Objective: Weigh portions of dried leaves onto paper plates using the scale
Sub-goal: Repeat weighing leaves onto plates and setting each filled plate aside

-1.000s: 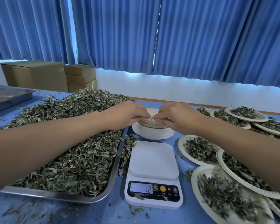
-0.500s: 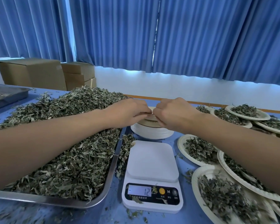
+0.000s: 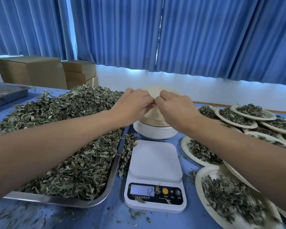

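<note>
sorting workroom | leaf tray [image 3: 96, 198] | cardboard boxes [image 3: 33, 70] | blue curtains [image 3: 205, 38]

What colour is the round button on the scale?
Yellow. The round button sits right of the display on the white scale; the head view shows it best.

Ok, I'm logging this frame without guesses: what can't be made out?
Head view:
- Whether left hand and right hand pinch one paper plate or several: hands cover the rim.
- Scale display, right end: a leaf scrap covers it.
- Filled plates at right: cut by the edge, crossed by the right forearm.
</note>
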### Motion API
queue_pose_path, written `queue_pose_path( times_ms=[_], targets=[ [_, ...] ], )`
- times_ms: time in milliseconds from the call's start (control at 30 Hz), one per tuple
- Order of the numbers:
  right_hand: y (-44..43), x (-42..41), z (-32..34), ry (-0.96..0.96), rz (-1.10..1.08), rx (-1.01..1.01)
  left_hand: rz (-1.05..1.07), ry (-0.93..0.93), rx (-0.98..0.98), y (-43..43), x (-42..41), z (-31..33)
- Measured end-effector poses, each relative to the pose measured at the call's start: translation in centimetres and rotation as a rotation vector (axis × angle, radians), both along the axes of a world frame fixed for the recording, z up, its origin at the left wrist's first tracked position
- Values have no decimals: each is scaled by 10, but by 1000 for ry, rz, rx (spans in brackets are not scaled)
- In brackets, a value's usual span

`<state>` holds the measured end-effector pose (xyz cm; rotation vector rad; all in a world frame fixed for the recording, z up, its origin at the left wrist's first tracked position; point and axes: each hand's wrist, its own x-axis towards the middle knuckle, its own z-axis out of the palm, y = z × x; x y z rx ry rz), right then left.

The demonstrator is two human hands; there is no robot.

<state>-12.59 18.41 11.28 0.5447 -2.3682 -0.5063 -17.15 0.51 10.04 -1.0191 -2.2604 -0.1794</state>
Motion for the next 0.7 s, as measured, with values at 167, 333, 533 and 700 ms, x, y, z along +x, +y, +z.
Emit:
queue_pose_path(
  times_ms=[167,333,533,700],
  targets=[
    [1,72,-18,12,191,-119,-304,127,-99,-26,49,-5],
    [9,138,-68,-119,274,-165,-429,89,-213,-41,102,-50],
    [9,158,-79,-199,214,-265,-392,-206,-241,-41,110,-47],
    [-17,179,-88,-43,461,-243,-8,-358,131,-58,76,-25]
  ],
)
